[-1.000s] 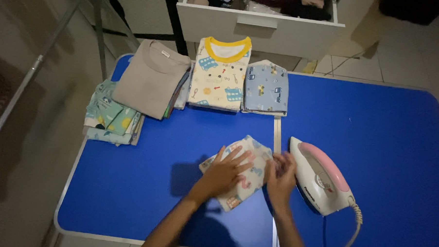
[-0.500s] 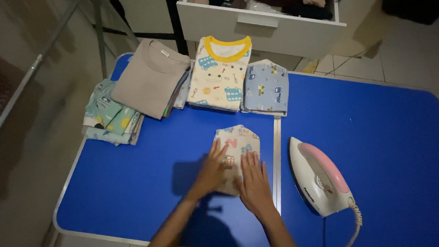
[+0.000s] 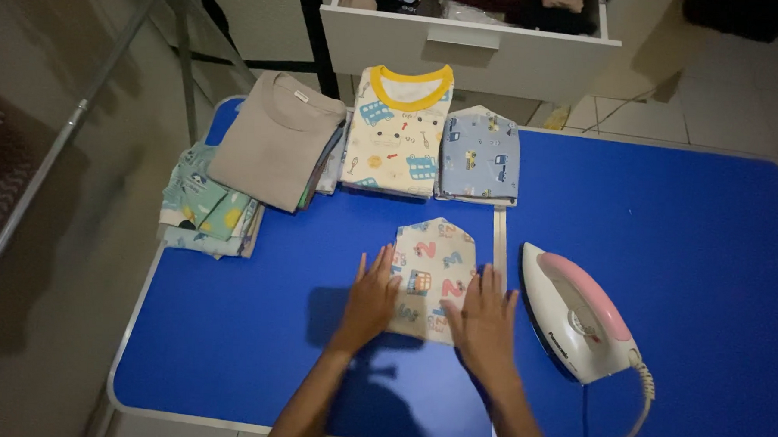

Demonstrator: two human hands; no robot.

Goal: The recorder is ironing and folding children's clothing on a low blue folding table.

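Left hand (image 3: 371, 302) flat and spread, palm down, fingers pointing away, resting on the left edge of a small folded cream garment (image 3: 431, 276) printed with red numerals and little vehicles; grip open, nothing pinched; right hand (image 3: 485, 321) likewise flat with fingers fanned, covering the garment's lower right corner and partly the blue table (image 3: 681, 246) beside it; grip spread, holding nothing. Folded cream garment lying near the middle of the table, just left of the pale seam strip (image 3: 499, 240) running front to back, pointed end away from the person, upper part uncovered between the two hands.

Just right of the right hand, apart from it, a white and pink iron (image 3: 579, 316) lying on the table, nose pointing away, cord (image 3: 632, 421) trailing off toward the near edge. Along the far side of the table, a row of folded clothes: a pale blue piece with vehicle print (image 3: 480, 155), beside it a cream shirt with yellow collar (image 3: 398, 131), then a beige top (image 3: 274, 139) lying on a stack, and at the far left corner a teal patterned pile (image 3: 207, 208) overhanging the edge. Beyond the table, an open white drawer (image 3: 468, 42) with dark items inside, too dim to tell apart; tiled floor (image 3: 738, 110) at upper right.
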